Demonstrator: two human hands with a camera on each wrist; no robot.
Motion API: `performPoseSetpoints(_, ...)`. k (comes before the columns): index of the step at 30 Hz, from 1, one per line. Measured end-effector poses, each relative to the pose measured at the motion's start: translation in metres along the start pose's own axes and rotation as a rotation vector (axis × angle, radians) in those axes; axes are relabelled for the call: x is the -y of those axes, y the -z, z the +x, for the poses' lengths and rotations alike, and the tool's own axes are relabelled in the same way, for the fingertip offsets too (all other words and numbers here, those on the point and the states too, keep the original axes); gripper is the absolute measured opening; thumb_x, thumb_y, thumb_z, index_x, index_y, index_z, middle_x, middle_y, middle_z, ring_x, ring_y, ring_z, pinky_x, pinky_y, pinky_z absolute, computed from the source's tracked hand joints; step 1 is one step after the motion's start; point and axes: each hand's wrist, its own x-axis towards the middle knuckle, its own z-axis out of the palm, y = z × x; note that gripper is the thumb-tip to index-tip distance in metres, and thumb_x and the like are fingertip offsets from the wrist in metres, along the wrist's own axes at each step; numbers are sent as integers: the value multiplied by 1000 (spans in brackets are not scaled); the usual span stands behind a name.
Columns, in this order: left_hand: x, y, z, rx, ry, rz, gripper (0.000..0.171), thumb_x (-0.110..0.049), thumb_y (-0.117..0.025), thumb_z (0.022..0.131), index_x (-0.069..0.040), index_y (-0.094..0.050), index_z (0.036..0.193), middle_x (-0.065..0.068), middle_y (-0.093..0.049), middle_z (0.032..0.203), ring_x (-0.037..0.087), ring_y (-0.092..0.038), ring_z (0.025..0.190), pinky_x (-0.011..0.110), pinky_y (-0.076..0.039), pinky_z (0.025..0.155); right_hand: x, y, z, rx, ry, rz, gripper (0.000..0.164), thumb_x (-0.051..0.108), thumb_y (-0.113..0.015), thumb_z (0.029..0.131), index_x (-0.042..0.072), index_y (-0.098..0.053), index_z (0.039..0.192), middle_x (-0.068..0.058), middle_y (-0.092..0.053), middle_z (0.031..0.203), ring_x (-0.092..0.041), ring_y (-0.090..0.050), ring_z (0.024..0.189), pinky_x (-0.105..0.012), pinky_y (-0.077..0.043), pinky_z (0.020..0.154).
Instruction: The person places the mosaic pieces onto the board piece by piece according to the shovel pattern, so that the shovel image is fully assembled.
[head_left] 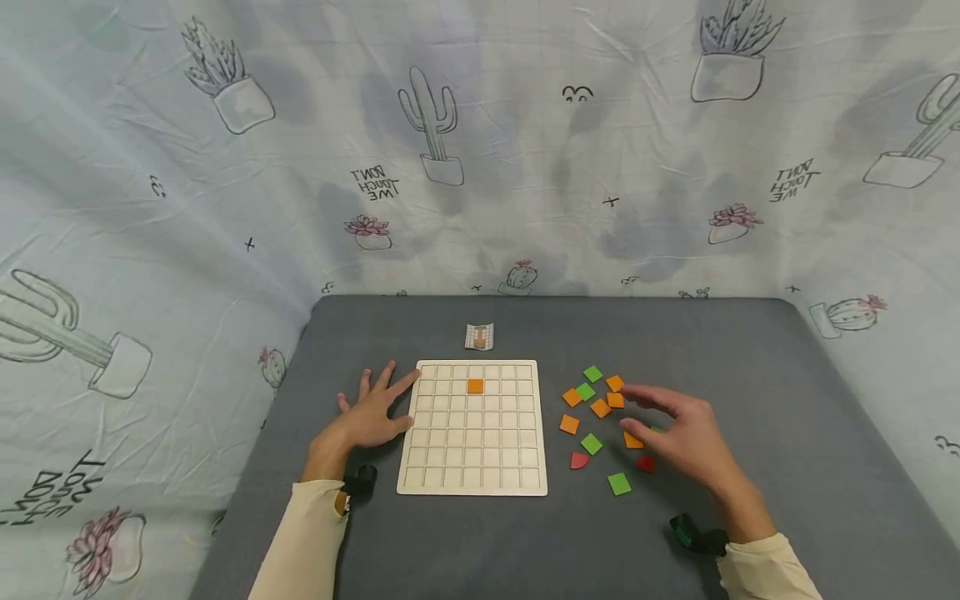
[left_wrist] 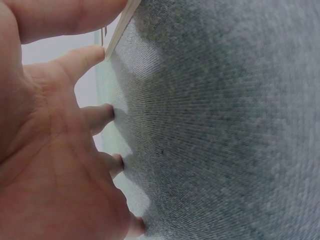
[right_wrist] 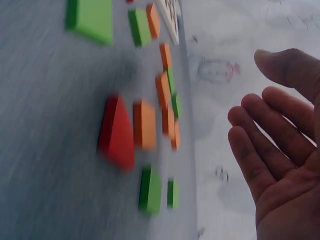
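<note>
A pale wooden grid board [head_left: 472, 442] lies on the grey table, with one orange square tile [head_left: 475, 386] in a cell of its second row from the top. My left hand [head_left: 371, 417] is spread flat at the board's left side; its index finger and thumb touch the edge. Over the loose tiles hovers my right hand [head_left: 686, 433], thumb and fingers apart, holding nothing. Beneath and beside it lie several orange tiles [head_left: 569, 424], several green tiles [head_left: 618, 483] and red pieces [head_left: 578, 460] with a rounded side. In the right wrist view a red piece [right_wrist: 117, 132] lies below the empty palm.
A small printed pattern card [head_left: 479, 337] lies behind the board. Grey table surface [head_left: 750, 358] extends right of the tiles. A white cloth [head_left: 510, 150] with cactus drawings hangs behind the table and at its sides.
</note>
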Motion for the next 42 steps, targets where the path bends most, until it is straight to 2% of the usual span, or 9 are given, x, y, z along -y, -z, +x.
performPoseSetpoints(6, 10, -7, 5, -8, 0, 29, 85, -28, -71, 104, -46, -26, 174, 19, -1, 185, 61, 15, 164, 97, 14, 108, -9, 18, -20, -38, -19, -34, 53, 8, -96, 82, 14, -80, 132, -6, -83, 124, 6, -71, 110, 2, -39, 99)
performPoseSetpoints(12, 12, -9, 6, -9, 3, 27, 85, -29, -71, 104, -45, -27, 174, 18, -1, 185, 60, 16, 165, 96, 13, 109, -18, 26, -32, -49, -40, -77, 53, 6, -97, 80, 14, -81, 130, -7, -83, 120, 18, -64, 110, 3, -38, 98)
performPoseSetpoints(20, 11, -9, 5, -19, -7, 15, 85, -32, -73, 103, -45, -28, 174, 17, -2, 186, 60, 16, 165, 97, 15, 108, -26, 25, -41, -2, -116, -95, 51, 6, -95, 83, 11, -80, 131, -9, -83, 122, 27, -53, 114, 5, -35, 96)
performPoseSetpoints(27, 8, -9, 4, -21, -3, 22, 85, -27, -71, 103, -44, -27, 174, 20, -2, 185, 61, 15, 164, 96, 16, 109, -34, 22, -44, 4, -130, -86, 50, 6, -96, 82, 11, -81, 129, -9, -84, 120, 20, -61, 113, 4, -40, 92)
performPoseSetpoints(29, 4, -6, 1, -25, -12, 9, 84, -30, -72, 103, -44, -29, 174, 19, -3, 185, 62, 15, 164, 96, 16, 108, -36, 21, -45, 3, -133, -100, 50, 7, -96, 81, 11, -81, 129, -8, -84, 119, 18, -63, 111, 3, -40, 92)
performPoseSetpoints(31, -7, 0, -3, -7, 0, 2, 83, -29, -72, 104, -38, -30, 175, 21, -3, 185, 63, 15, 164, 96, 16, 108, -38, 20, -46, 5, -135, -111, 49, 7, -97, 81, 11, -82, 127, -6, -84, 118, 12, -69, 107, 2, -41, 90)
performPoseSetpoints(36, -5, -2, -1, 6, 17, 18, 83, -26, -70, 105, -36, -28, 176, 21, -1, 185, 61, 16, 164, 96, 15, 109, -41, 17, -47, 7, -146, -130, 47, 5, -96, 80, 10, -83, 124, -5, -85, 115, -1, -77, 98, 1, -41, 88)
performPoseSetpoints(38, 3, -7, 3, -8, 11, 24, 84, -27, -70, 104, -39, -27, 175, 19, -1, 185, 60, 17, 165, 95, 15, 110, -42, 16, -47, 4, -151, -143, 47, 3, -96, 80, 10, -83, 124, -4, -85, 115, 0, -77, 98, 2, -41, 88)
performPoseSetpoints(42, 2, -6, 2, -10, 4, 20, 84, -26, -70, 103, -38, -28, 175, 20, -1, 185, 61, 16, 164, 96, 16, 109, -42, 13, -46, -4, -155, -155, 46, 2, -97, 78, 11, -83, 121, -5, -85, 113, -6, -79, 95, 1, -42, 86)
